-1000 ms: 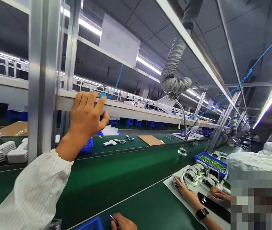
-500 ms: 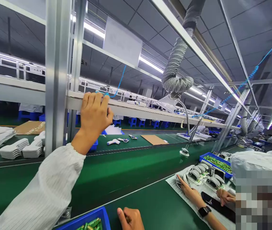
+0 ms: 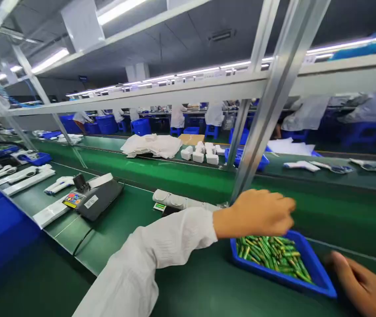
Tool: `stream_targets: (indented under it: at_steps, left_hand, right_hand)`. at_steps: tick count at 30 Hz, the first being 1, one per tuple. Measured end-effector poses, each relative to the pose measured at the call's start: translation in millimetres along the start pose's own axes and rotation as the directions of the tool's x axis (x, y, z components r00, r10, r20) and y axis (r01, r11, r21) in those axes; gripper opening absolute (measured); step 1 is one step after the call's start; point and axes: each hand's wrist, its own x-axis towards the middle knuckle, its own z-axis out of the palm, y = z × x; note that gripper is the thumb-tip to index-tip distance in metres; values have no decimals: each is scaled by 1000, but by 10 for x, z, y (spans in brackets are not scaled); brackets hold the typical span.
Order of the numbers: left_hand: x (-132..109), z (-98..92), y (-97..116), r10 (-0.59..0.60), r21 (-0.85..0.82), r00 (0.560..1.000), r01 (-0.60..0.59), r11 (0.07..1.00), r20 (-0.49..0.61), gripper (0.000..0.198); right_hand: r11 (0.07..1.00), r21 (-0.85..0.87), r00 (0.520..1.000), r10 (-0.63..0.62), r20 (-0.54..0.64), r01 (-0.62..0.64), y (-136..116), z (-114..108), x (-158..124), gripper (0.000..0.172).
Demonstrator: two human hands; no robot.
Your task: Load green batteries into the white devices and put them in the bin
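Observation:
My left hand (image 3: 257,213) hovers over the near left part of a blue tray (image 3: 320,288) filled with green batteries (image 3: 270,253). Its fingers curl down toward the batteries and are smeared by motion, so what they hold does not show. My right hand (image 3: 362,286) lies low on the green table at the tray's right corner, touching or almost touching it, with its fingers stretched out flat and nothing seen in them. My white sleeve (image 3: 148,259) runs across the lower middle.
A slanted aluminium post (image 3: 267,110) rises just behind my left hand. A white device (image 3: 174,200) and a black device with a coloured label (image 3: 91,198) lie to the left. White handheld units (image 3: 58,185), foam pieces (image 3: 201,154), blue bins and distant workers in white line the far benches.
The view has swung left and down. My left hand has left the shelf edge and the blue cord and dropped over the battery tray. My right hand now sits at the tray's right.

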Motion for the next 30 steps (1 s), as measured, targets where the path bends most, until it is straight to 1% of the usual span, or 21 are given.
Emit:
stream_targets:
  at_steps: [1, 2, 3, 5, 6, 9, 11, 12, 13, 14, 15, 16, 17, 18, 19, 21, 24, 27, 29, 30]
  left_hand:
    - [-201, 187, -48, 25, -24, 1000, -24, 999, 10, 18]
    - [-365, 354, -98, 47, -30, 998, -46, 998, 38, 17]
    - [-491, 495, -146, 65, -27, 995, -63, 998, 75, 16]
    - [-636, 689, -235, 72, -18, 987, -70, 997, 141, 16]
    - [-665, 745, -274, 62, -22, 985, -59, 998, 164, 17]
    - [-678, 794, -335, -16, -97, 982, 34, 995, 186, 26]
    - [-731, 763, -285, -84, -154, 979, 114, 981, 187, 30]
    - [-793, 736, -226, -87, -175, 980, 119, 977, 181, 30]
    - [-878, 706, -149, -57, -190, 985, 88, 978, 162, 28]
    - [-978, 678, -60, 9, -197, 992, 17, 980, 129, 27]
    - [-1083, 659, 32, 110, -202, 991, -92, 975, 82, 27]
    - [-1184, 654, 117, 215, -202, 976, -205, 958, 27, 29]
    - [-1275, 668, 183, 307, -202, 952, -305, 931, -21, 31]
    - [-1353, 702, 223, 373, -197, 926, -376, 905, -56, 32]
    - [-1417, 753, 237, 417, -191, 906, -423, 886, -72, 32]
    - [-1503, 884, 193, 461, -173, 885, -466, 868, -70, 32]
    - [-1555, 1035, 66, 500, -145, 864, -504, 852, -64, 34]
    - [-1571, 1044, 9, 532, -98, 843, -537, 838, -77, 43]
    - [-1589, 1012, 20, 516, -36, 851, -521, 853, -94, 49]
    - [-1600, 1003, 31, 490, -8, 865, -494, 870, -107, 50]
  right_hand:
    - [999, -6, 999, 39, -21, -39, -119, -9, -14, 59]
    - [999, -6, 999, 54, 6, -54, -251, -21, -11, 65]
    - [999, -10, 995, 44, 92, -43, -379, -28, 10, 69]
    - [1000, -26, 987, 9, 158, -5, -578, -32, 79, 82]
    - [999, -40, 978, -3, 207, 12, -644, -32, 113, 84]
    - [995, -96, 977, 13, 214, 7, -742, -43, 147, 76]
    - [991, -133, 979, 27, 202, 0, -762, -61, 107, 72]
    - [989, -147, 980, 31, 196, -2, -759, -74, 76, 71]
    - [988, -157, 981, 31, 194, 0, -747, -89, 42, 69]
    - [986, -167, 980, 25, 196, 8, -723, -107, 12, 65]
    - [984, -175, 980, 15, 201, 21, -687, -125, -10, 61]
    - [983, -182, 978, 3, 210, 36, -644, -141, -23, 55]
    - [980, -190, 976, -8, 219, 51, -596, -152, -29, 49]
    - [978, -200, 974, -15, 227, 62, -550, -158, -30, 44]
    - [974, -215, 973, -17, 230, 68, -512, -158, -31, 41]
    - [966, -244, 977, -29, 210, 81, -480, -147, -40, 40]
    - [960, -252, 986, -89, 143, 123, -544, -123, -60, 41]
    - [957, -241, 987, -155, 54, 163, -648, -93, -57, 41]
    - [962, -222, 986, -164, 4, 161, -698, -62, -49, 43]
    - [970, -195, 989, -149, -14, 144, -716, -44, -46, 44]
